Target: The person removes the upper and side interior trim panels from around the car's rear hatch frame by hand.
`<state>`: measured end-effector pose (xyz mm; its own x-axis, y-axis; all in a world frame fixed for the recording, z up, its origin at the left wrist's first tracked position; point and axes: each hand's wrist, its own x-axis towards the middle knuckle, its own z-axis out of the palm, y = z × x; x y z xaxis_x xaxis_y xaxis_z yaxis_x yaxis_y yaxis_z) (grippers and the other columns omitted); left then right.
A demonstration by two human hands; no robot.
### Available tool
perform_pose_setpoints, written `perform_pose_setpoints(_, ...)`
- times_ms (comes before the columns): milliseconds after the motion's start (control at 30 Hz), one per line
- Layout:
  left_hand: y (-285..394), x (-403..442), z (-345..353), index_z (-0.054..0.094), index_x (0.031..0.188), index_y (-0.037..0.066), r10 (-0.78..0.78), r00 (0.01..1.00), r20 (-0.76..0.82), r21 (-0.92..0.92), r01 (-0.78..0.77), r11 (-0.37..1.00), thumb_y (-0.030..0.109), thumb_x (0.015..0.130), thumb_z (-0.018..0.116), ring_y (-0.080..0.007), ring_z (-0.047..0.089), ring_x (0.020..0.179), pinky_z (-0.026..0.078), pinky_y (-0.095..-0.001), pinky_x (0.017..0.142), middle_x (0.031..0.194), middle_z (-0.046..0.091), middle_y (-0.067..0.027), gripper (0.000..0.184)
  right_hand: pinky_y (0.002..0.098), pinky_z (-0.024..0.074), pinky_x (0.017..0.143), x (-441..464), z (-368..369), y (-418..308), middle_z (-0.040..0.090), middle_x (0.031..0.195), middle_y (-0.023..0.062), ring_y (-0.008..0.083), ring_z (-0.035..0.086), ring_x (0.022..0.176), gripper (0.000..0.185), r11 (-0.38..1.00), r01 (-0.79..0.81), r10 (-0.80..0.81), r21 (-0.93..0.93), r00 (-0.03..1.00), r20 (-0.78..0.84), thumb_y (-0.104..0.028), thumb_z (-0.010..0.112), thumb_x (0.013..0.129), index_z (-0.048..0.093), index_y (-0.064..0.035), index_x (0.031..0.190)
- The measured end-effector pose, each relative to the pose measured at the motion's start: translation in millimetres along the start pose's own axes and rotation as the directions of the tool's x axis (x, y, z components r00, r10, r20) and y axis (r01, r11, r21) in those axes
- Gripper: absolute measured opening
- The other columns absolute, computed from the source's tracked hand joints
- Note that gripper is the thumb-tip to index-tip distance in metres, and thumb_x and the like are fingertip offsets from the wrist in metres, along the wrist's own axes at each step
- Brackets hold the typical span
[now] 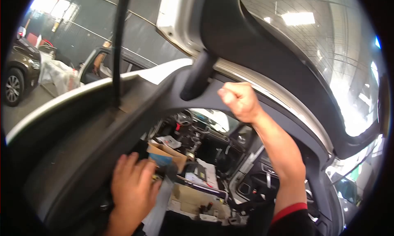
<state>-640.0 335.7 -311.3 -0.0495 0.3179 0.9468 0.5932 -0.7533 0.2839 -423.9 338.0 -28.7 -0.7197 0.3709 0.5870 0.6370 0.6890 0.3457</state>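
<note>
My right hand (240, 100) is closed in a fist, raised against or just in front of the grey roof trim (213, 94) at the top of the car's rear opening. No object shows in it; whether it touches the trim, I cannot tell. Lower left, my left hand (133, 189) lies with its fingers stretched out along the dark side trim (96, 170) of the opening. A black padded hinge cover (200, 76) hangs between the raised tailgate (283, 55) and the roof trim, left of my fist.
Inside the stripped cabin stand a cardboard box (174, 154), a steering wheel (184, 118) and loose parts. A dark strut (120, 51) rises at the left. Beyond it are a brown car (24, 68) and a detached door (108, 66). Small items lie on the beige floor (184, 195).
</note>
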Motion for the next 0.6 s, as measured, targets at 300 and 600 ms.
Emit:
perform_pose_setpoints(300,-4.1,-8.4,-4.9,0.067,0.115,0.003,0.029,1.000,-0.008,-0.106,-0.029,0.994,0.016,0.071,0.085,-0.0359,0.058,0.124,0.037,-0.0558,0.116,0.115,0.070,-0.0117,0.050,0.0386,0.0533,0.079,-13.6,-42.5,-13.3,0.070,0.093,0.0107,0.0263,0.067,0.086,0.032,0.871,-0.201,0.100,-0.448,0.966,-0.239,-0.030,0.073,0.094,0.069,0.0011,0.095)
perform_pose_setpoints(600,-3.2,-8.4,-5.4,0.067,0.118,0.004,0.037,0.999,0.034,-0.066,-0.035,0.997,0.018,0.073,0.083,-0.0364,0.059,0.123,0.037,-0.0536,0.116,0.114,0.069,-0.0124,0.049,0.0436,0.0508,0.103,-9.3,-55.7,1.4,0.070,0.123,0.0275,0.0380,0.068,0.117,0.058,0.749,-0.426,0.500,-0.508,0.866,0.010,-0.035,0.075,0.087,0.067,0.0063,0.128)
